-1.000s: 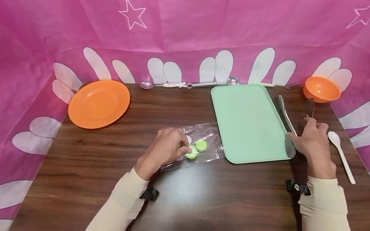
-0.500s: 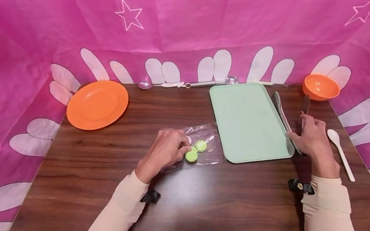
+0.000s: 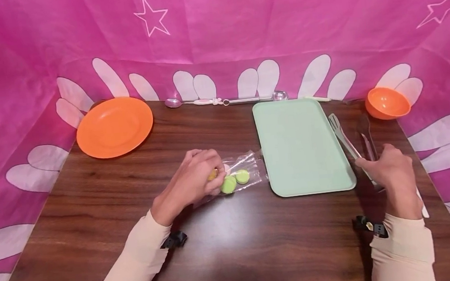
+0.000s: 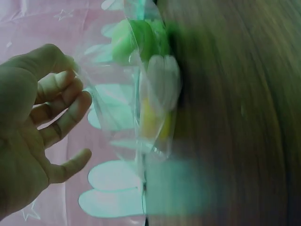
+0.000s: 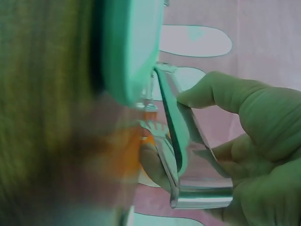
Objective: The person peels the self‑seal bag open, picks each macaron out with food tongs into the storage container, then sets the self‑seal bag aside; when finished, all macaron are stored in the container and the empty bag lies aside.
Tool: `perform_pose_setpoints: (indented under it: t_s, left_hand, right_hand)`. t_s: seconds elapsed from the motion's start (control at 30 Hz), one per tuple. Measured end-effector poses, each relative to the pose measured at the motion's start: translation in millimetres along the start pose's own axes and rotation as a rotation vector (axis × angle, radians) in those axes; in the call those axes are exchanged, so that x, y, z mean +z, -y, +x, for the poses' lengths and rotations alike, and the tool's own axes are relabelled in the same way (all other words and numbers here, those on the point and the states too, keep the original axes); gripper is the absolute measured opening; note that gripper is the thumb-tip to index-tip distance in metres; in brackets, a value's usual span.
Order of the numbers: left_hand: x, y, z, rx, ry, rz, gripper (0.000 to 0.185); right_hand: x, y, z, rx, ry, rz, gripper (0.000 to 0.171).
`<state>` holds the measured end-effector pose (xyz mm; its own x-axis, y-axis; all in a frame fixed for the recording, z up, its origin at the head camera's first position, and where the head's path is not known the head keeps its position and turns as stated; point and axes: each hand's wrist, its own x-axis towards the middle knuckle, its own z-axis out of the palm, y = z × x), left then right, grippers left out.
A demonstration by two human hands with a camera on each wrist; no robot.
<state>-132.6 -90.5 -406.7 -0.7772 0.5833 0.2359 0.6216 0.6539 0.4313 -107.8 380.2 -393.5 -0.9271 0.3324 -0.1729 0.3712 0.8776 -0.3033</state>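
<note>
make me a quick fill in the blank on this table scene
1. The right hand holds the ____.
2. The left hand pinches a clear ____ of round sweets.
3. The tray is ____ in colour.
4. The orange plate lies on the table's far ____ corner.

Missing words: tongs; bag; green; left

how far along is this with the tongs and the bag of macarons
Early. Picked up: the right hand grips the tongs beside the green tray. In hand: the left hand holds the clear bag. Left: the macarons sit inside it; tray and orange plate hold nothing.
</note>
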Motion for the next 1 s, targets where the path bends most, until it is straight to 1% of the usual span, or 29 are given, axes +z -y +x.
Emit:
perform_pose_setpoints:
  t_s: [0.13, 0.23, 0.27, 0.33, 0.4, 0.47, 0.53, 0.6, 0.67, 0.7, 0.73, 0.8, 0.9, 0.97, 1.0]
  left_hand:
    - [-5.0, 8.8, -4.6, 0.0, 0.007, -0.07, 0.01]
    - [-8.3, 13.4, -6.7, -0.009, 0.02, -0.126, 0.008]
    - [-9.6, 14.1, -7.3, -0.01, 0.023, -0.135, 0.008]
    - [-12.3, 14.3, -8.1, -0.019, 0.028, -0.149, 0.007]
    - [-14.7, 13.2, -8.5, -0.021, 0.033, -0.153, 0.007]
    - [-16.2, 11.4, -8.9, -0.014, 0.029, -0.143, 0.008]
    - [-17.1, 9.1, -9.5, -0.006, 0.009, -0.13, 0.009]
    - [-17.0, 6.7, -10.2, 0.006, -0.013, -0.105, 0.01]
    - [-16.6, 4.5, -11.0, 0.008, -0.029, -0.088, 0.01]
    - [-16.1, 4.0, -11.0, 0.01, -0.024, -0.082, 0.01]
    - [-15.7, 3.7, -11.1, 0.005, -0.007, -0.079, 0.011]
    - [-15.7, 3.7, -11.3, -0.019, 0.053, -0.07, 0.023]
    - [-14.9, 8.2, -12.0, -0.081, 0.175, -0.025, 0.047]
    - [-12.8, 14.6, -13.1, -0.119, 0.229, 0.015, 0.053]
    - [-10.9, 18.4, -13.6, -0.129, 0.239, 0.026, 0.054]
  right_hand:
    - [-10, 3, -9, -0.037, -0.054, -0.011, 0.052]
    - [-20, 6, -17, -0.068, -0.079, -0.013, 0.049]
    - [-24, 8, -21, -0.084, -0.078, -0.017, 0.05]
    - [-31, 11, -28, -0.135, -0.082, -0.022, 0.051]
    - [-36, 16, -35, -0.215, -0.082, -0.017, 0.049]
    - [-40, 23, -43, -0.323, -0.066, 0.009, 0.047]
    - [-39, 32, -50, -0.445, -0.055, 0.028, 0.045]
    - [-38, 40, -56, -0.548, -0.032, 0.042, 0.046]
    - [-36, 47, -61, -0.622, -0.012, 0.046, 0.048]
    - [-35, 49, -63, -0.647, -0.002, 0.047, 0.049]
    - [-35, 51, -65, -0.662, 0.014, 0.052, 0.048]
    - [-35, 51, -67, -0.682, 0.052, 0.06, 0.049]
    - [-34, 50, -68, -0.714, 0.097, 0.053, 0.05]
    - [-32, 51, -66, -0.738, 0.113, 0.041, 0.049]
    - [-31, 52, -64, -0.751, 0.111, 0.031, 0.049]
